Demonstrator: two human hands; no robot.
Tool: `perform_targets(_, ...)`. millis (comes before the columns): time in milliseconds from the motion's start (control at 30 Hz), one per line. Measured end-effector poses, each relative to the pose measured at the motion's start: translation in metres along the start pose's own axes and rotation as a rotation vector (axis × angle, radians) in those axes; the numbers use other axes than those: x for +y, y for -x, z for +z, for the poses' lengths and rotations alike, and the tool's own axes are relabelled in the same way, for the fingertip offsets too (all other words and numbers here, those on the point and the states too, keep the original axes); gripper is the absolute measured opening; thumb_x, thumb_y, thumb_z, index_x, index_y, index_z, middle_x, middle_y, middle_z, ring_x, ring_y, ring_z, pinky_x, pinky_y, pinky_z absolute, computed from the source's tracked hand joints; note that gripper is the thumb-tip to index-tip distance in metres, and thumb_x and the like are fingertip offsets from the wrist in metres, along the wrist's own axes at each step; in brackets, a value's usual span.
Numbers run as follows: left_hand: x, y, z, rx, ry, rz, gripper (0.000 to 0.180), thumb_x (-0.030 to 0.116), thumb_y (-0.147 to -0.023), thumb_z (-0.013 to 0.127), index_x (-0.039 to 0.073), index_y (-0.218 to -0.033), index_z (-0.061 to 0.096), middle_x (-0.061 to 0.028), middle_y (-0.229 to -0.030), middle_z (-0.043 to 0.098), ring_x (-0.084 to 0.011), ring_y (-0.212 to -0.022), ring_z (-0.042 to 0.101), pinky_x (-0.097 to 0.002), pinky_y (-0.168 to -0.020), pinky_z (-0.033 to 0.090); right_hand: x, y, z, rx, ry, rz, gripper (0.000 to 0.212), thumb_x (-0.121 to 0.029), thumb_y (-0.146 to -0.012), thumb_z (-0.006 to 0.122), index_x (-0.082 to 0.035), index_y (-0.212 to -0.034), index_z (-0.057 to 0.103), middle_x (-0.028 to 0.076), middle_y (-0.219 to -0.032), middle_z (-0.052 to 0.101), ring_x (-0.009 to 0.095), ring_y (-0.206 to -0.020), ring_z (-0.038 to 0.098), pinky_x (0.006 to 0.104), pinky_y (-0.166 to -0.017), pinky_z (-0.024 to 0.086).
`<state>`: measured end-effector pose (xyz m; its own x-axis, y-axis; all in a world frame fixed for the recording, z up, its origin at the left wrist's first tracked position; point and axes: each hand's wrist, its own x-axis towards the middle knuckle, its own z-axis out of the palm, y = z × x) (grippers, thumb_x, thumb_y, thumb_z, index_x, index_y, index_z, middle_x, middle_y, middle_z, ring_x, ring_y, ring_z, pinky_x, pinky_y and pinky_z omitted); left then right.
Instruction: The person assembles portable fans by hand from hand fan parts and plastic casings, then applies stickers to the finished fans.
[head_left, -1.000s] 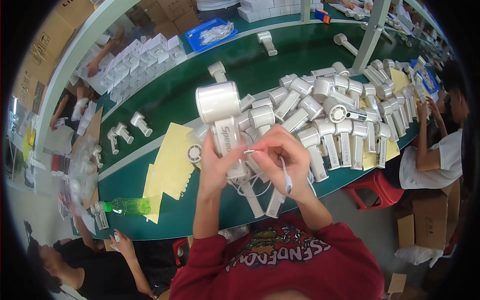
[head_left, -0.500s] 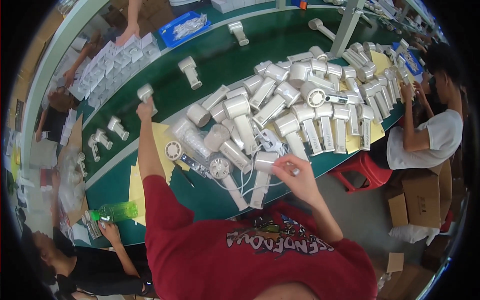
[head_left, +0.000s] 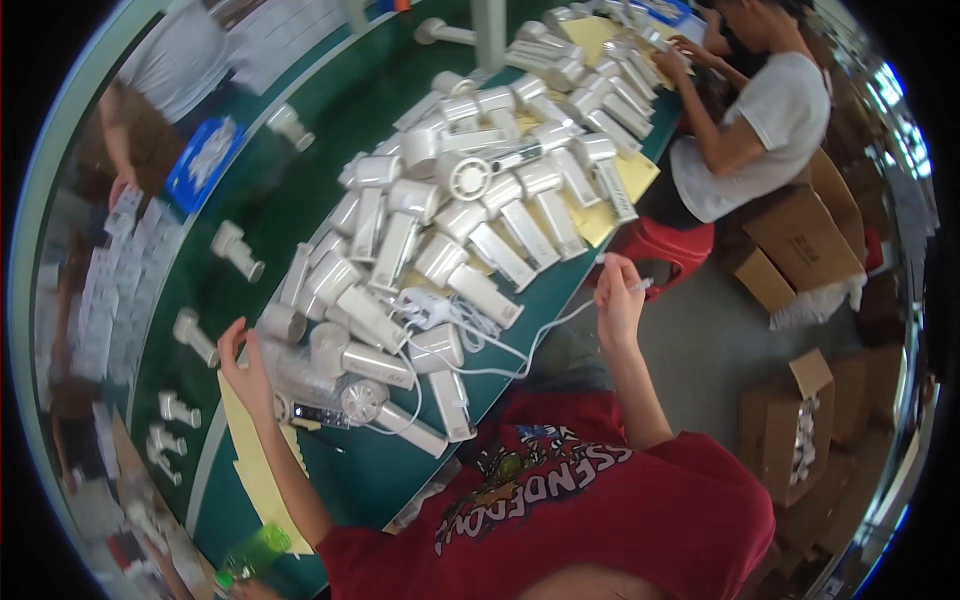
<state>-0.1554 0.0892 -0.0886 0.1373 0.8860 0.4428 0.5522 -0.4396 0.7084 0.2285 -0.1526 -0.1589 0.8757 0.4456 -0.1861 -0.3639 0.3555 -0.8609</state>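
Off the table's front edge, my right hand [head_left: 620, 305] is raised with its fingers closed on the end of a white cable [head_left: 560, 322]. The cable runs back to the pile of cream handheld fans [head_left: 490, 270] and loops around the nearest ones. My left hand [head_left: 246, 375] has its fingers apart and nothing visible in them. It is above the left end of the pile, next to a clear plastic-wrapped bundle [head_left: 305, 372]. By the looped cable lie a fan with an open grille [head_left: 365, 402], a fan with a plain round head [head_left: 448, 390] and a white plug block [head_left: 425, 308].
Several fans lie spaced along the green belt [head_left: 160, 290], one fan [head_left: 195, 335] just beyond my left hand. Yellow sheets [head_left: 265, 480] and a green bottle [head_left: 255, 553] are near left. A co-worker in white [head_left: 750, 150] sits at right by a red stool [head_left: 690, 245] and cardboard boxes [head_left: 805, 240].
My view has turned right. The left hand has let go of a fan on the belt and come back to the pile. My right hand has moved right from a near fan, drawing the cable out.
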Motion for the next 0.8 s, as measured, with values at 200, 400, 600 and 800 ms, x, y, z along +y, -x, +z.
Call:
perform_targets(200, 0.052, 0.011, 0.017, -0.059, 0.095, -0.080, 0.018, 0.009, -0.083, 0.054, -0.001, -0.097, 0.057, -0.0073, -0.092, 0.058, -0.0154, -0.088, 0.053, -0.0270, -0.084, 0.037, -0.004, -0.065, -0.013, -0.007, 0.662, -0.438, 0.014, -0.014, -0.081, 0.057, 0.000, -0.080, 0.053, 0.000, -0.052, 0.049, 0.008, -0.044, 0.045, 0.0248, -0.040, 0.034)
perform_targets(400, 0.037, 0.007, 0.006, -0.052, 0.152, -0.107, 0.017, 0.008, -0.083, 0.053, -0.001, -0.096, 0.057, -0.0071, -0.094, 0.059, -0.0152, -0.089, 0.053, -0.0265, -0.084, 0.038, -0.002, -0.067, -0.010, 0.127, 1.069, -0.439, 0.020, -0.018, -0.076, 0.062, -0.002, -0.079, 0.050, 0.009, -0.052, 0.046, 0.024, -0.047, 0.048, 0.0335, -0.049, 0.039)
perform_targets(600, -0.038, -0.049, -0.005, -0.060, 0.321, -0.093, 0.020, 0.011, -0.084, 0.052, -0.002, -0.099, 0.057, -0.0083, -0.099, 0.059, -0.0149, -0.090, 0.055, -0.0251, -0.079, 0.043, 0.022, -0.072, -0.023, 0.137, 0.730, -0.590, 0.014, -0.012, -0.083, 0.056, -0.001, -0.087, 0.047, 0.001, -0.070, 0.048, 0.007, -0.060, 0.042, 0.0239, -0.051, 0.036)
perform_targets(800, -0.066, -0.164, 0.093, -0.272, 0.295, -0.276, 0.024, 0.024, -0.084, 0.053, 0.005, -0.096, 0.059, -0.0027, -0.083, 0.060, -0.0082, -0.075, 0.056, -0.0197, -0.063, 0.042, -0.001, -0.034, -0.013, 0.126, 0.323, -0.194, 0.033, -0.024, -0.093, 0.037, -0.001, -0.112, 0.049, -0.007, -0.074, 0.041, -0.001, -0.055, 0.030, 0.0138, -0.045, 0.022)
